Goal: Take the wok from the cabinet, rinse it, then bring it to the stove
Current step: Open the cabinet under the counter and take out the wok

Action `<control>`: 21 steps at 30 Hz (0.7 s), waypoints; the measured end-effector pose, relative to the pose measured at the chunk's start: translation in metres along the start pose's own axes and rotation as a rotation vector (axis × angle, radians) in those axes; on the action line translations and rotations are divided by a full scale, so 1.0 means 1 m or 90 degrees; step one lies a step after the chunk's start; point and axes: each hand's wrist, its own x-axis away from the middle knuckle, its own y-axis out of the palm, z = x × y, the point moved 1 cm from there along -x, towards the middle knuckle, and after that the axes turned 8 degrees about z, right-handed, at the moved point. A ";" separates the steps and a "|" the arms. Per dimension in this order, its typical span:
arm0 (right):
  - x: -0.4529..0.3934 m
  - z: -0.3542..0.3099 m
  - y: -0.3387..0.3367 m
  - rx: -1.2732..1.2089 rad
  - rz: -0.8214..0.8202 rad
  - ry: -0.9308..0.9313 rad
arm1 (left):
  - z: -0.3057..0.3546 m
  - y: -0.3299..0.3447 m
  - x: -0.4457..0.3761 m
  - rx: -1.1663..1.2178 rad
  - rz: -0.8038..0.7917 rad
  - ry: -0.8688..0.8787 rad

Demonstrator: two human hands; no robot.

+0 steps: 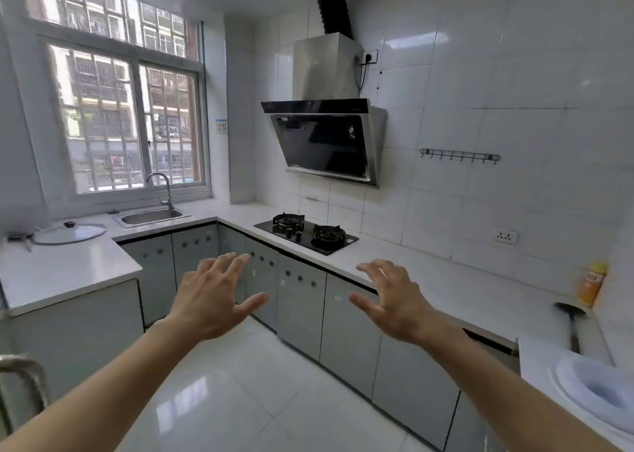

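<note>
Beyond both hands stood shut cabinet doors (302,300); no wok visible. Left hand (212,297) and right hand (391,300) were spread wide, empty, roughly equally near.

Both your arms are stretched out in front of you, palms down, holding nothing. Your left hand (209,300) has fingers spread & straight; your right hand (391,300) is spread too, fingertips bent slightly. Both hover in front of the closed grey cabinet doors (302,300) under the white counter (411,273). The 2-burner stove (306,232) sits in the counter w/ the range hood (329,139) above it. Sink (151,216) & faucet (164,187) are under the window (120,118). Glass lid (68,233) lies flat on the left counter. On the right: an orange bottle (591,283), a black ladle (571,321), a white bowl (597,390).
</note>
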 end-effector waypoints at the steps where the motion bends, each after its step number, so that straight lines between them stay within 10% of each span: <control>1: -0.010 0.011 -0.001 -0.033 0.019 0.004 | 0.007 0.006 -0.010 0.003 -0.004 -0.005; 21: -0.208 0.111 0.101 -0.022 0.002 -0.015 | -0.026 0.162 -0.185 -0.011 -0.034 -0.079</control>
